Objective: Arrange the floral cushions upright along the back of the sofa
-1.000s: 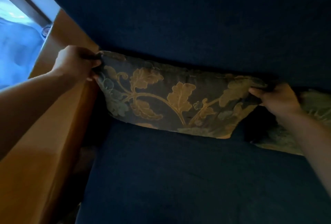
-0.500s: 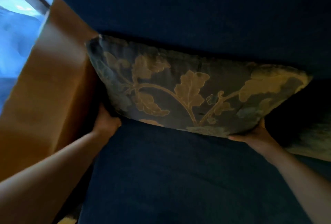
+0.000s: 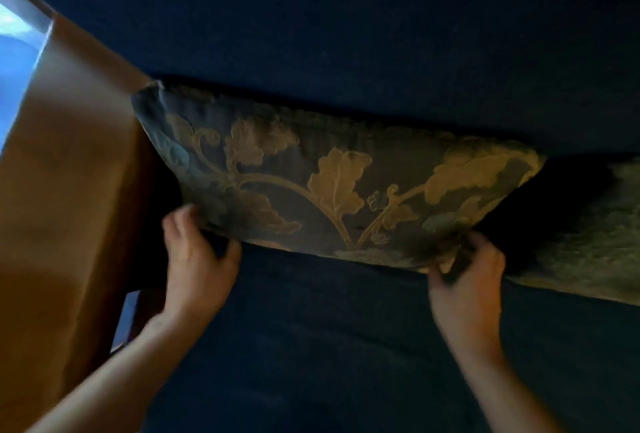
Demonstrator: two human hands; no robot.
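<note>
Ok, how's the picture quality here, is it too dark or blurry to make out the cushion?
Head view: dim overall, sofa back nearly black; floral cushion readable by its gold leaf pattern; right hand motion-blurred, left hand slightly soft; window at left blown out blue-white; deep shadow between the cushion and second cushion.

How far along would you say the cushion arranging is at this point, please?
Done: one floral cushion stands against the dark blue sofa back, beside the brown armrest. In hand: the left hand and right hand pinch its two bottom corners, apparently seating it. Left: a second floral cushion at the right edge is only partly in view, so whether it stands upright cannot be told.
</note>
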